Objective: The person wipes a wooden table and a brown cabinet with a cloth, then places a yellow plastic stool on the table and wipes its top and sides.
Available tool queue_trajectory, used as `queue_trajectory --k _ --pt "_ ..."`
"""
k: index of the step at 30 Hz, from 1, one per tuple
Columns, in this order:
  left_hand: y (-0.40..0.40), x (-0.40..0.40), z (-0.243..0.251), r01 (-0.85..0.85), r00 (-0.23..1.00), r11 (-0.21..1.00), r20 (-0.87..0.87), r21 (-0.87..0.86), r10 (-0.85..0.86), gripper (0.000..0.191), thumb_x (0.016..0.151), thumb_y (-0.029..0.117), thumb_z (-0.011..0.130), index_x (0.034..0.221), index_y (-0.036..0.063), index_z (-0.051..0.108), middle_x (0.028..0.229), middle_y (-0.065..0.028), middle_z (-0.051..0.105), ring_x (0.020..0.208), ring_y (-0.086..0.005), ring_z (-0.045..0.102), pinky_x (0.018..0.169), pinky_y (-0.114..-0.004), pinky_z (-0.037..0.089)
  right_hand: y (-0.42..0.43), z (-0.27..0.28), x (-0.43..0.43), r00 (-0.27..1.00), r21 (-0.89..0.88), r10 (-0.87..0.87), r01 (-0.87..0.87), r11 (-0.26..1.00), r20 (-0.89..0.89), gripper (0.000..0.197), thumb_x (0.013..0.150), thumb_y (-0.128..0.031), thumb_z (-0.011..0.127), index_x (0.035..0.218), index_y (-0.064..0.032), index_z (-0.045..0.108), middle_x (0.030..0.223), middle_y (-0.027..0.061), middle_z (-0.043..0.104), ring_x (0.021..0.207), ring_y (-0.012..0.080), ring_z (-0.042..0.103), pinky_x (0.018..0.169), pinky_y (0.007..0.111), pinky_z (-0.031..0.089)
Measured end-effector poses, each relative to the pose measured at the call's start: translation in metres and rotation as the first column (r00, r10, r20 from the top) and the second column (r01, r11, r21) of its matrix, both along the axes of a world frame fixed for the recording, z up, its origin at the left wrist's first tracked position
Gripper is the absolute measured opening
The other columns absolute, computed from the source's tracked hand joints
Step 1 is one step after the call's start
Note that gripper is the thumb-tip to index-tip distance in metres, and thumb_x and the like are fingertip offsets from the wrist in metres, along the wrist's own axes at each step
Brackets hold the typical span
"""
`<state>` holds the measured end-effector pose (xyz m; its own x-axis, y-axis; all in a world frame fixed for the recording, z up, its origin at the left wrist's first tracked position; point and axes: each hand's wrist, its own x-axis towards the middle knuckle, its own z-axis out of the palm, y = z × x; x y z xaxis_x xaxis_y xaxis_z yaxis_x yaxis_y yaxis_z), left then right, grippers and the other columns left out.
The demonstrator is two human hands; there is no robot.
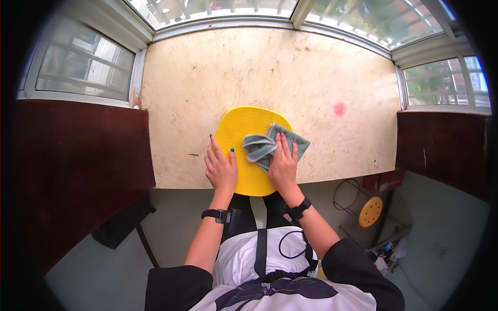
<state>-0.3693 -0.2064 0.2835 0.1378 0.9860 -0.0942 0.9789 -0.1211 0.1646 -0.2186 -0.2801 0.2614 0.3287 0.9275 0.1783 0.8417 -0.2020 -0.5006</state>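
A yellow rounded plastic panel with a finely textured top, perhaps a stool seat, is at the front of the beige stone-patterned sill and reaches past its front edge. My left hand grips its left rim, thumb on top and fingers along the side. Under my right hand is a grey-green cloth, bunched at its left and spread flat at its right. The fingers press it onto the panel's right part, and one corner hangs over onto the sill. Whatever supports the panel underneath is hidden.
Windows with bars border the sill at the back and sides. Dark red-brown boards flank it. A pink stain marks the sill at right. Below right are a round orange stool seat and a loop of cable.
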Motion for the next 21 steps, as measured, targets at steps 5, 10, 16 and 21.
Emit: queue_trajectory --k 5,10,16,21 --pt "0.001 -0.004 -0.008 0.024 1.000 0.998 0.014 0.050 -0.025 0.067 0.087 0.032 0.054 0.143 0.0087 0.026 0.125 -0.0130 0.048 0.104 -0.0312 0.052 0.077 -0.039 0.051 -0.033 0.019 0.001 0.946 -0.076 0.269 -0.286 0.955 -0.183 0.018 0.078 -0.004 0.056 0.092 0.0020 0.048 0.130 0.0222 0.049 0.125 0.0337 0.045 0.105 0.051 0.030" --pt "0.005 -0.006 -0.007 0.015 0.997 1.000 0.079 0.023 -0.017 0.067 0.086 0.032 0.056 0.144 0.0117 0.027 0.125 -0.0111 0.049 0.108 -0.0300 0.052 0.080 -0.039 0.050 0.018 0.009 0.033 0.931 0.000 0.314 -0.320 0.948 -0.184 0.032 0.077 -0.003 0.060 0.107 0.0059 0.050 0.131 0.0202 0.049 0.124 0.0332 0.045 0.105 0.047 0.033" --pt "0.010 -0.012 -0.002 0.005 0.980 1.000 0.198 0.020 -0.009 0.059 0.088 0.027 0.054 0.141 0.0106 0.034 0.125 -0.0138 0.052 0.110 -0.0319 0.053 0.084 -0.040 0.048 0.073 -0.002 0.008 0.974 0.118 0.135 -0.115 0.986 -0.180 0.045 0.079 0.000 0.057 0.122 0.0086 0.044 0.130 0.0223 0.048 0.126 0.0342 0.042 0.107 0.048 0.030" --pt "0.010 -0.024 -0.011 0.012 0.832 0.999 0.554 0.030 -0.026 0.048 0.091 0.020 0.042 0.136 0.0035 0.040 0.130 -0.0199 0.051 0.114 -0.0360 0.053 0.091 -0.038 0.045 0.093 0.002 -0.013 0.910 0.176 0.273 -0.226 0.958 -0.312 0.040 0.083 0.001 0.052 0.122 0.0035 0.046 0.135 0.0177 0.047 0.127 0.0336 0.042 0.107 0.045 0.028"
